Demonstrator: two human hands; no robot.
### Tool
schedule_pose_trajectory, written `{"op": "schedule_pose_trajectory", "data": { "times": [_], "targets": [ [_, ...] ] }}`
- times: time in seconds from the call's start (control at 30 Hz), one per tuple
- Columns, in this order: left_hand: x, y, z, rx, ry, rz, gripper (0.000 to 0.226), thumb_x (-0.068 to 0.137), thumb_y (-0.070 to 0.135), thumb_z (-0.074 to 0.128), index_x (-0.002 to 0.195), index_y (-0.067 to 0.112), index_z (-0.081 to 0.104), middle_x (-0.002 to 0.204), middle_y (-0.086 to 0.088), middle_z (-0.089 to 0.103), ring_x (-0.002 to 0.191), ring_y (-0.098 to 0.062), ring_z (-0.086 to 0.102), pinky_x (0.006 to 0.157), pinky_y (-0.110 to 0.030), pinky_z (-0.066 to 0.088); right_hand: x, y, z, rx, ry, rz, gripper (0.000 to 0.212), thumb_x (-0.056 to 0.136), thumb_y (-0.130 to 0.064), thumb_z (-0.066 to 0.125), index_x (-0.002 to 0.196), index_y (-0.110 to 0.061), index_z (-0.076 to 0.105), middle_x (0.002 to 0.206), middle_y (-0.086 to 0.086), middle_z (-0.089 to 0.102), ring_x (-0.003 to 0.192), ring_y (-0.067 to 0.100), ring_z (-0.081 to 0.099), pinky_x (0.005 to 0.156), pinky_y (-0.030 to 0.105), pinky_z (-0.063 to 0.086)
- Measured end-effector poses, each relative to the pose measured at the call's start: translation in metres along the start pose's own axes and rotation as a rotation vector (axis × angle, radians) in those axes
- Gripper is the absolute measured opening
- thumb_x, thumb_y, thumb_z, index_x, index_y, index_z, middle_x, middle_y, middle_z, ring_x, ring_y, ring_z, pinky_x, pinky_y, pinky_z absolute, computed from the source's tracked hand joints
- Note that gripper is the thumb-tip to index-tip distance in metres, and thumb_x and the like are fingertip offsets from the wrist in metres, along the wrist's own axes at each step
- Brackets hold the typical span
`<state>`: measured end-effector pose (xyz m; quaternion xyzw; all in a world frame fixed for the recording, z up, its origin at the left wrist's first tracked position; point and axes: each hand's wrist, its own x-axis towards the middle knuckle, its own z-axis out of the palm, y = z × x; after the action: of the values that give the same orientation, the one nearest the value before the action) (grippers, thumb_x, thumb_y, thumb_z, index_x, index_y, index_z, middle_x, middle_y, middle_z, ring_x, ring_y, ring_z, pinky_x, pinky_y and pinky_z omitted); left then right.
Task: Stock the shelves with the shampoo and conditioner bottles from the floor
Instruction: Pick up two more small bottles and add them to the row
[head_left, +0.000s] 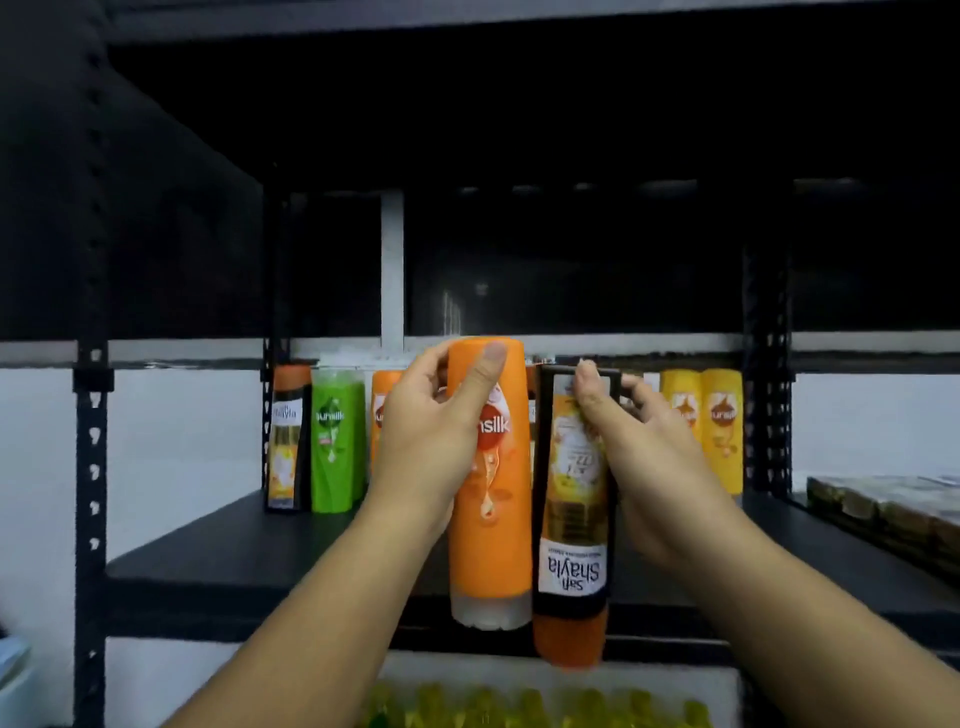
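My left hand grips an orange Sunsilk bottle with a clear cap at its lower end, held in front of the black shelf board. My right hand holds a black and gold Shayla bottle upside down, its orange cap pointing down. Both bottles hang side by side over the shelf's front edge. At the back of the shelf stand a Shayla bottle, a green Sunsilk bottle, an orange bottle partly hidden by my hand, and two yellow bottles.
Black perforated uprights frame the rack, with another upright at the back right. A dark upper shelf hangs overhead. Brown packaged goods lie on the right. Yellow-green bottles sit on the level below.
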<state>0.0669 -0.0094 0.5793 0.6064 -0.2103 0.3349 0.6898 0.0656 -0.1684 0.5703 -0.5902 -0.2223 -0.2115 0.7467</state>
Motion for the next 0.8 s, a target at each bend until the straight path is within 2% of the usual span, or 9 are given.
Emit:
{"op": "schedule_pose_trajectory", "data": {
  "times": [0.2,0.33,0.47,0.53,0.57,0.6,0.67,0.73,0.8],
  "targets": [
    [0.055,-0.023,0.017,0.123,0.033,0.023,0.040,0.086,0.061,0.071,0.118,0.040,0.063,0.106,0.012,0.073,0.097,-0.012,0.073,0.080,-0.038,0.064,0.047,0.002,0.007,-0.088,0.041,-0.039,0.036,0.087,-0.054,0.070,0.110,-0.028,0.062,0.099,-0.001,0.077,0.087,0.014,0.077,0.080,0.043,0.063],
    [0.064,-0.064,0.018,0.190,0.023,-0.045,0.053,0.081,0.069,0.071,0.124,0.040,0.059,0.114,0.012,0.070,0.103,-0.014,0.070,0.083,-0.047,0.064,0.057,0.026,0.001,-0.187,0.032,-0.037,0.039,0.085,-0.062,0.067,0.112,-0.035,0.059,0.102,-0.005,0.076,0.090,0.012,0.075,0.085,0.045,0.062],
    [0.059,-0.098,0.010,0.223,-0.036,-0.087,0.066,0.074,0.082,0.067,0.129,0.047,0.057,0.119,0.015,0.071,0.111,-0.013,0.069,0.088,-0.046,0.062,0.054,0.039,-0.007,-0.230,-0.039,-0.012,0.022,0.088,-0.054,0.067,0.104,-0.050,0.052,0.104,-0.012,0.069,0.095,0.007,0.071,0.088,0.037,0.059],
    [0.053,-0.107,0.004,0.244,-0.101,-0.108,0.072,0.070,0.088,0.065,0.130,0.048,0.056,0.119,0.017,0.071,0.112,-0.010,0.069,0.092,-0.046,0.060,0.050,0.046,-0.017,-0.341,-0.124,0.025,0.048,0.083,-0.054,0.074,0.123,-0.050,0.047,0.120,-0.014,0.065,0.107,0.005,0.066,0.091,0.035,0.057],
    [0.048,-0.111,0.000,0.261,-0.150,-0.122,0.073,0.069,0.087,0.066,0.130,0.049,0.056,0.121,0.018,0.070,0.113,-0.008,0.068,0.094,-0.045,0.059,0.046,0.051,-0.023,-0.416,-0.178,0.062,0.063,0.080,-0.052,0.078,0.132,-0.046,0.042,0.127,-0.017,0.061,0.111,0.003,0.062,0.092,0.030,0.056],
    [0.042,-0.113,-0.006,0.278,-0.202,-0.139,0.073,0.069,0.086,0.068,0.131,0.050,0.054,0.122,0.020,0.069,0.114,-0.006,0.067,0.096,-0.044,0.058,0.038,0.054,-0.029,-0.474,-0.240,0.091,0.069,0.080,-0.046,0.081,0.133,-0.046,0.036,0.127,-0.023,0.057,0.110,-0.003,0.060,0.088,0.021,0.053],
    [0.027,-0.119,-0.019,0.302,-0.308,-0.186,0.071,0.070,0.076,0.077,0.132,0.053,0.050,0.125,0.024,0.067,0.115,0.001,0.065,0.099,-0.037,0.056,0.024,0.065,-0.044,-0.546,-0.348,0.130,0.067,0.082,-0.033,0.082,0.124,-0.052,0.033,0.121,-0.033,0.053,0.099,-0.019,0.058,0.076,0.005,0.048],
    [0.011,-0.126,-0.032,0.336,-0.398,-0.227,0.069,0.074,0.062,0.083,0.132,0.053,0.046,0.124,0.029,0.065,0.114,0.008,0.063,0.098,-0.027,0.054,0.014,0.080,-0.057,-0.639,-0.384,0.135,0.067,0.081,-0.034,0.084,0.124,-0.054,0.037,0.119,-0.034,0.057,0.100,-0.028,0.053,0.078,0.002,0.045],
    [0.002,-0.134,-0.040,0.412,-0.456,-0.245,0.068,0.077,0.052,0.085,0.132,0.051,0.045,0.122,0.034,0.065,0.114,0.011,0.061,0.098,-0.024,0.054,0.009,0.089,-0.062,-0.680,-0.373,0.137,0.068,0.080,-0.036,0.084,0.131,-0.053,0.040,0.121,-0.033,0.062,0.109,-0.023,0.054,0.086,0.005,0.045]
  ]
}}
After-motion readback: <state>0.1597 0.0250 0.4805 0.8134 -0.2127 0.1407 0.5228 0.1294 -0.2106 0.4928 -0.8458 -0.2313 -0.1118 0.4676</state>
